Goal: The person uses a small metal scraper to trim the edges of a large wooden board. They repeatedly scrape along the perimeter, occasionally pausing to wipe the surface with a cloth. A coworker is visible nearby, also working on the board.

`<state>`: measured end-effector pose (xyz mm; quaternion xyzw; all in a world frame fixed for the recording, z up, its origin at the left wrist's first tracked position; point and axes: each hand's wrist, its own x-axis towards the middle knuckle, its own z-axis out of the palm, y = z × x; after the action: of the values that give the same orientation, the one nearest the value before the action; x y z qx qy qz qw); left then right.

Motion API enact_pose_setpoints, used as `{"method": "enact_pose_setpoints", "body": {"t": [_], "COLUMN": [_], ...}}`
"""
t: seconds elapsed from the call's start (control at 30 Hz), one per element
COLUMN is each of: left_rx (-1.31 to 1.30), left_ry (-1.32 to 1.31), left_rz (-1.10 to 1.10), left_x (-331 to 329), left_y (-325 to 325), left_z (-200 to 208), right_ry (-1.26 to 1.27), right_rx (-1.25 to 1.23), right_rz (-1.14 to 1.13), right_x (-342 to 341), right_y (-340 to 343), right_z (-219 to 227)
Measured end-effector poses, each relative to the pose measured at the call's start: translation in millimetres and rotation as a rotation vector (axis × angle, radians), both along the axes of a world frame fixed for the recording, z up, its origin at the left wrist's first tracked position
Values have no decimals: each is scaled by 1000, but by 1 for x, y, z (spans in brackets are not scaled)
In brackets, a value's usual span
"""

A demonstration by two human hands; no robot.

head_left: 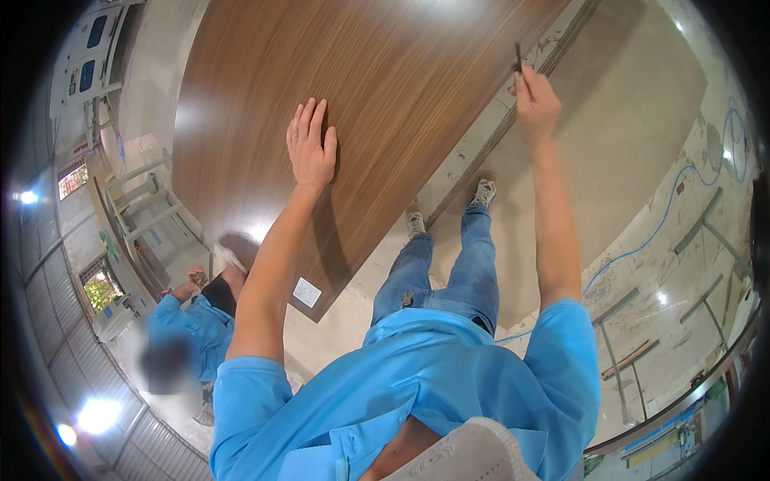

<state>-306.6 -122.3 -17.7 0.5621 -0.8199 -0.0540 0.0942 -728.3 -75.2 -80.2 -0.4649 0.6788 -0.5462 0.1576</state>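
Note:
A large wood-grain panel lies before me, with a small white label near its close corner. My left hand rests on the panel, fingers stretched out and holding nothing. By the panel's right edge, my right hand is closed around a thin dark tool that points up and away from me. Its lower part is hidden in the fingers, so its exact kind does not show.
Another person in a blue shirt is at the panel's left side. To the right lies a broad beige surface, with a blue hose and metal floor stands beyond it. A white machine stands at far left.

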Motion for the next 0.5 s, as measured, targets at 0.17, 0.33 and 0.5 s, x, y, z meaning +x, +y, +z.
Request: {"method": "enact_pose_setpoints", "body": {"t": [0.17,0.33,0.5], "left_rx": [-33,-91,-32], "left_ry": [30,60,216], "left_rz": [-18,-43,-134], "left_x": [1,6,34], "left_y": [-2,-9,26], "left_z": [-7,-20,-25], "right_ry": [-25,0,68], "right_rx": [11,8,12], "right_rz": [126,137,190], "right_x": [75,177,272], "right_y": [65,139,211], "right_z": [1,1,3]}}
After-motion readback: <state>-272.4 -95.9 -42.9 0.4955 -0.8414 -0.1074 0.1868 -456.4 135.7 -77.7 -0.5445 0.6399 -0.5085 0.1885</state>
